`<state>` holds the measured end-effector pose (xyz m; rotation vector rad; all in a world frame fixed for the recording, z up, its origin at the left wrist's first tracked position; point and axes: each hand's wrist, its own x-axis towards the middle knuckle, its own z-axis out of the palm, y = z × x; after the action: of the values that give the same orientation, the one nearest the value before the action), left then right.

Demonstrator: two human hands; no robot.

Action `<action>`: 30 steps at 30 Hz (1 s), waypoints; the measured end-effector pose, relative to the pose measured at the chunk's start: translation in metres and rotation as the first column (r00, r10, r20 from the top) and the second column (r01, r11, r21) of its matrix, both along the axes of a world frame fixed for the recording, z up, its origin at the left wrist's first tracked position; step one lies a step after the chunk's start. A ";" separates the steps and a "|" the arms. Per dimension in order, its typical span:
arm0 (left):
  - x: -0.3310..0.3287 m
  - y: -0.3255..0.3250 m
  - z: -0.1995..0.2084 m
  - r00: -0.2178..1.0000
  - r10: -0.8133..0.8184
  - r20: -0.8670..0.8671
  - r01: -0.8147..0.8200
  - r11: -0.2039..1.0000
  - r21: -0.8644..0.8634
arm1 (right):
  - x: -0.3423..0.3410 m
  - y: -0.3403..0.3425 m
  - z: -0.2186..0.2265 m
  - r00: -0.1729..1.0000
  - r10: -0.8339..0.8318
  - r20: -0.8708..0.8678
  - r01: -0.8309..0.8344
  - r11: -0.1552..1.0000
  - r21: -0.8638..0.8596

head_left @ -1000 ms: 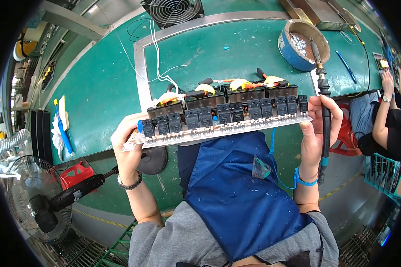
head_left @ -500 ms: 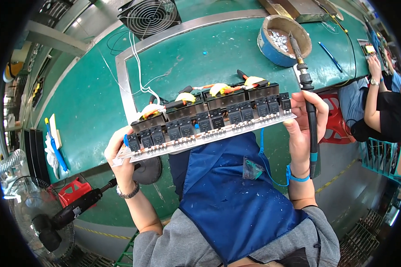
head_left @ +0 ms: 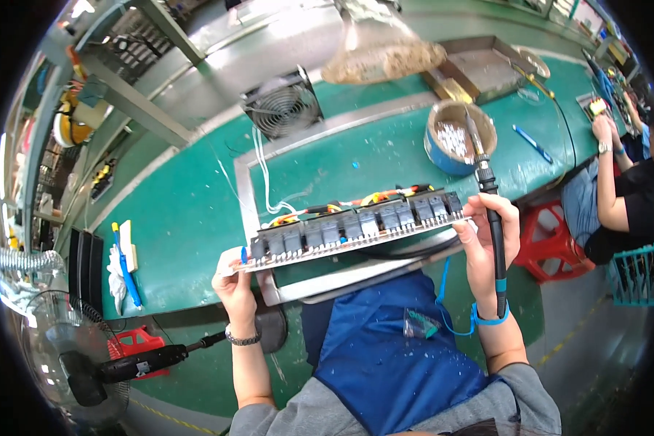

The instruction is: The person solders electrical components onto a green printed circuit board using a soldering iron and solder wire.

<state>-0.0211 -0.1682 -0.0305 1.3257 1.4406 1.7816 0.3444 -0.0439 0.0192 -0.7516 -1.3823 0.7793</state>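
A long circuit board (head_left: pixel 368 239) with a row of black components hangs level over the table's near edge. At its left end, my left hand (head_left: pixel 235 285) is closed, thumb and fingers pinching the corner. My right hand (head_left: pixel 478 243) pinches the right end between thumb and fingers. A black soldering iron (head_left: pixel 497 251) also rests in my right hand, its metal tip pointing away to a round blue pot (head_left: pixel 444 155) of silvery bits. Orange and yellow taped wires (head_left: pixel 374 198) run along the board's far side.
Beyond the board stands a black fan (head_left: pixel 283 110) with white wires. A metal tray (head_left: pixel 479 69) and a blue pen (head_left: pixel 533 144) lie far right. Another blue tool (head_left: pixel 127 269) lies left. A co-worker's arm (head_left: pixel 609 174) and a red stool (head_left: pixel 548 240) are at right.
The view has tipped upward, bringing a lamp-like hood into sight. The board has turned more edge-on, so less of its far side shows. Both hands keep their hold.
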 end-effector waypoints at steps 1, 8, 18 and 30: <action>0.005 0.007 0.007 0.993 -0.019 0.113 0.019 1.000 0.005 | -0.002 0.005 0.001 0.999 -0.041 -0.002 0.041 0.999 -0.027; -0.005 0.065 0.157 0.988 -0.055 -0.146 0.046 0.997 -0.064 | -0.016 0.008 0.028 0.999 0.013 -0.052 -0.024 0.973 -0.231; 0.082 0.130 0.285 0.128 0.062 -0.990 0.070 0.995 0.071 | -0.005 0.009 0.024 0.997 -0.022 0.080 0.035 0.985 -0.167; 0.242 0.177 0.197 -0.215 0.014 -0.976 0.413 0.907 -0.078 | 0.035 0.016 0.020 0.939 -0.290 -0.186 0.297 0.955 0.011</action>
<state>0.2210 0.0091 0.1666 3.3449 1.2365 0.2280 0.3797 -0.0276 0.0390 -0.8136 -1.0860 0.5688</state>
